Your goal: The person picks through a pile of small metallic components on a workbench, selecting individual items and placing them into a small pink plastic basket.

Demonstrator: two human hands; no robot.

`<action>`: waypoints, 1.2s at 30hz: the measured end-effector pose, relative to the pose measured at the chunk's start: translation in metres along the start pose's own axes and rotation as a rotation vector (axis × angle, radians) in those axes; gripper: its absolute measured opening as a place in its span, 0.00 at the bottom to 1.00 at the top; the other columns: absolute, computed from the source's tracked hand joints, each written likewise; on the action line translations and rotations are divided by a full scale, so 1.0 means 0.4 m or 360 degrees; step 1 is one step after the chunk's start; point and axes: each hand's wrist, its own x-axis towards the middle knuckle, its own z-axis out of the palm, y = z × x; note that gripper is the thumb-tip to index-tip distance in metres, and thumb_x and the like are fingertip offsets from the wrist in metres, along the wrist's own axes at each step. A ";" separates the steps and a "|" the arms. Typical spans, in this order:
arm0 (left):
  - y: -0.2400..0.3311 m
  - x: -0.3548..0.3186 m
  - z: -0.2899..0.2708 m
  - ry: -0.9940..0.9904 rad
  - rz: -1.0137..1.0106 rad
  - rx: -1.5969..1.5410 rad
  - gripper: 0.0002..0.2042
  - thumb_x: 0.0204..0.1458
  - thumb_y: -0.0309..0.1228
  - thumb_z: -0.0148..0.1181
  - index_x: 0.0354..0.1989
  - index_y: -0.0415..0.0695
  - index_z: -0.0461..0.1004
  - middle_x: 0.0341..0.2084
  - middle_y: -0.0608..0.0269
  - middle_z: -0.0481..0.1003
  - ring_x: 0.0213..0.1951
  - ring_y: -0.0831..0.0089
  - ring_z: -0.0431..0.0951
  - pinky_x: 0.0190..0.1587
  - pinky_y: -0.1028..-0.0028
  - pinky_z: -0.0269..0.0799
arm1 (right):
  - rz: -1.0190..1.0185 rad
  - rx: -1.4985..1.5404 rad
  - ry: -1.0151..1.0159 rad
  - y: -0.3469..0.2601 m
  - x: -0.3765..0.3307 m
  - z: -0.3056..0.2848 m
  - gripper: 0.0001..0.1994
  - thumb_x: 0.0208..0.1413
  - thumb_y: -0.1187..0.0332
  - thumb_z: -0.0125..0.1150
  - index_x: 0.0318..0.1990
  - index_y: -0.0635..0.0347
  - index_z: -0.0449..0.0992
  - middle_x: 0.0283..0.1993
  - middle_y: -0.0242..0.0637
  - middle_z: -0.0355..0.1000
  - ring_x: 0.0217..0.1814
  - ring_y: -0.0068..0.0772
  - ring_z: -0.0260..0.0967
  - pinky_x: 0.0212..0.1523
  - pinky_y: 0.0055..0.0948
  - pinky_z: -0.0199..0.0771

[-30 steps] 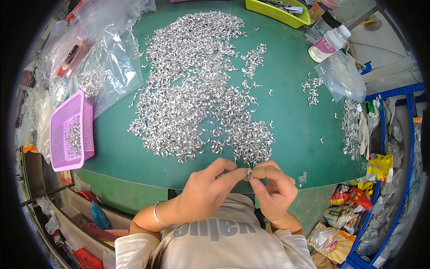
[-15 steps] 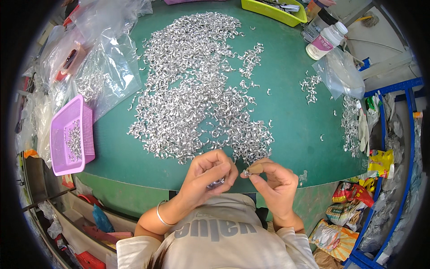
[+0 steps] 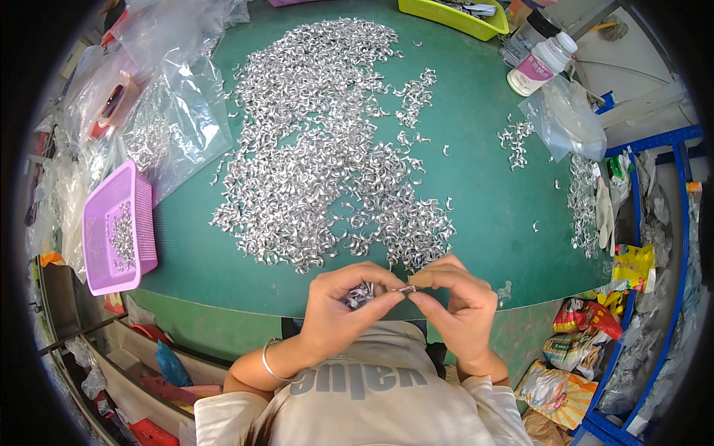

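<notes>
Green table [image 3: 491, 186], one big clip heap [image 3: 327, 149]; both hands' fingers [image 3: 387, 297] pinch one clip [image 3: 406, 288].

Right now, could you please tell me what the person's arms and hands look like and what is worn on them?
Both hands are bare, without gloves. The left hand has a thin silver bangle at the wrist; the right hand shows none. Short pale sleeves end above the elbows.

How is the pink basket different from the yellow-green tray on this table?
The pink basket sits at the table's left edge, fully in view; the yellow-green tray lies at the far edge, cut off by the frame. The basket has perforated walls; the tray's visible wall looks solid. Both are plastic and hold metal parts.
</notes>
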 end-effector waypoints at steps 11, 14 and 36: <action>0.007 -0.003 -0.013 -0.0052 -0.0595 -0.0421 0.05 0.45 0.22 0.57 0.30 0.35 0.74 0.26 0.63 0.75 0.30 0.81 0.72 0.33 0.81 0.67 | -0.0159 -0.0075 -0.0011 -0.007 0.007 0.003 0.10 0.34 0.82 0.64 0.29 0.67 0.75 0.28 0.38 0.71 0.30 0.33 0.65 0.31 0.27 0.64; 0.004 0.000 -0.007 -0.0044 -0.0387 -0.0376 0.04 0.44 0.21 0.58 0.30 0.35 0.74 0.27 0.62 0.75 0.31 0.80 0.72 0.34 0.81 0.68 | -0.0174 -0.0080 0.0002 -0.008 0.008 0.005 0.10 0.34 0.82 0.64 0.29 0.67 0.75 0.28 0.38 0.71 0.30 0.34 0.65 0.31 0.27 0.64; -0.024 0.009 -0.008 -0.0298 -0.0905 -0.1179 0.09 0.55 0.32 0.48 0.31 0.38 0.68 0.21 0.66 0.68 0.15 0.88 0.54 0.14 0.87 0.46 | -0.0339 -0.0313 0.0121 0.014 0.004 0.018 0.10 0.32 0.79 0.67 0.25 0.66 0.72 0.26 0.37 0.69 0.28 0.35 0.64 0.29 0.29 0.60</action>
